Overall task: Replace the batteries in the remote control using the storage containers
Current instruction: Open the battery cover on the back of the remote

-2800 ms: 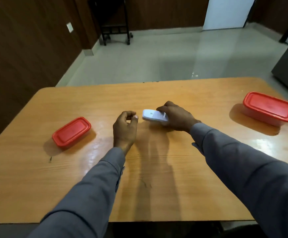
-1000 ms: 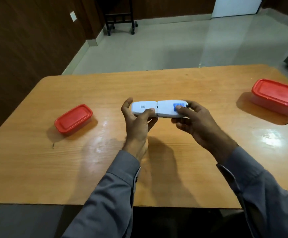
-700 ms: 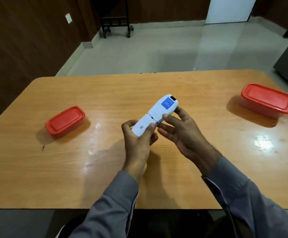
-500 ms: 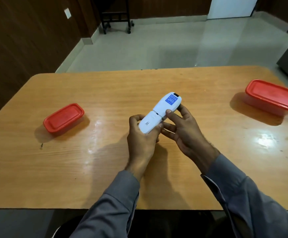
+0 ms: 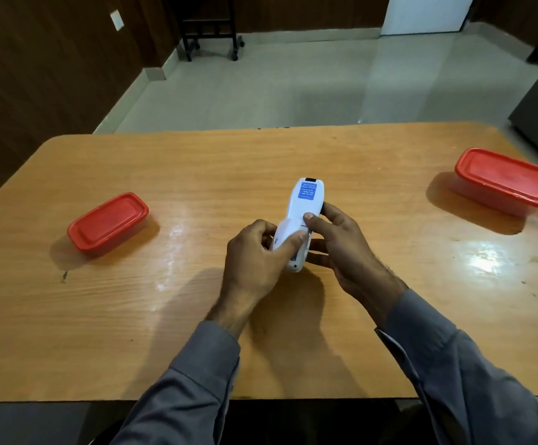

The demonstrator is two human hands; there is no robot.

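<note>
At mid-frame our left hand (image 5: 255, 258) curls round the near end of the one white remote (image 5: 304, 203), thumb on its back cover, while our right hand (image 5: 341, 248) pinches its middle. Two red-lidded containers sit on the table (image 5: 197, 162): a small one (image 5: 108, 221) at left, a larger one (image 5: 507, 181) at right.

text: none legible | carrier: blue sticker (image 5: 307, 191) on white remote control (image 5: 303, 207), near its far end | print: white lines, too small to read
</note>
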